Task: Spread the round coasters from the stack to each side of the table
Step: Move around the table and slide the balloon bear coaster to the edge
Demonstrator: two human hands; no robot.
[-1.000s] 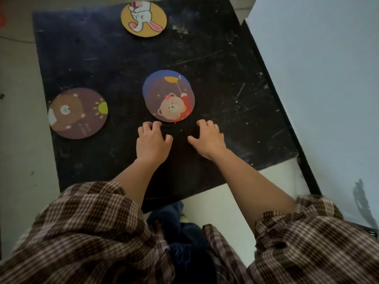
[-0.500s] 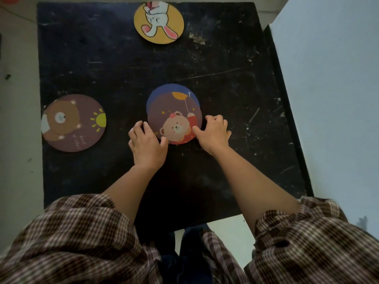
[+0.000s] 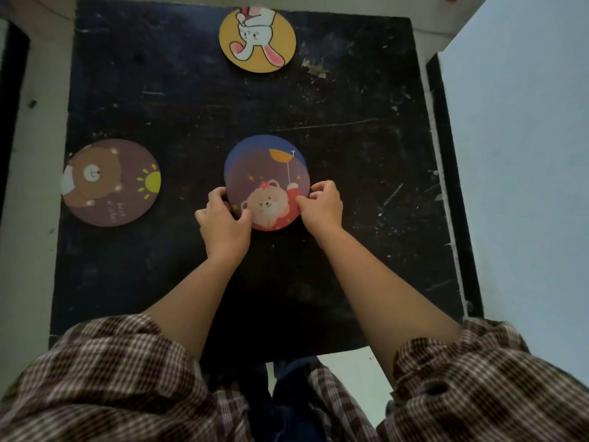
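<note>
A stack of round coasters (image 3: 267, 173) lies in the middle of the black table (image 3: 191, 116); its top one shows a bear with a balloon, and a blue one peeks out beneath it at the upper left. My left hand (image 3: 223, 223) pinches the stack's lower left rim. Opposite it, my right hand (image 3: 322, 207) pinches the lower right rim. A brown bear coaster (image 3: 111, 181) rests at the table's left edge. At the far edge lies a yellow rabbit coaster (image 3: 257, 39).
A white wall or panel (image 3: 526, 154) runs along the table's right side, with a dark strip (image 3: 446, 154) between them. Pale floor (image 3: 28, 218) borders the left. My checked sleeves (image 3: 127, 378) fill the bottom of the view.
Both hands moved forward from the bare table in front of the stack and closed on its two near rims. The view shifted closer over the table.
</note>
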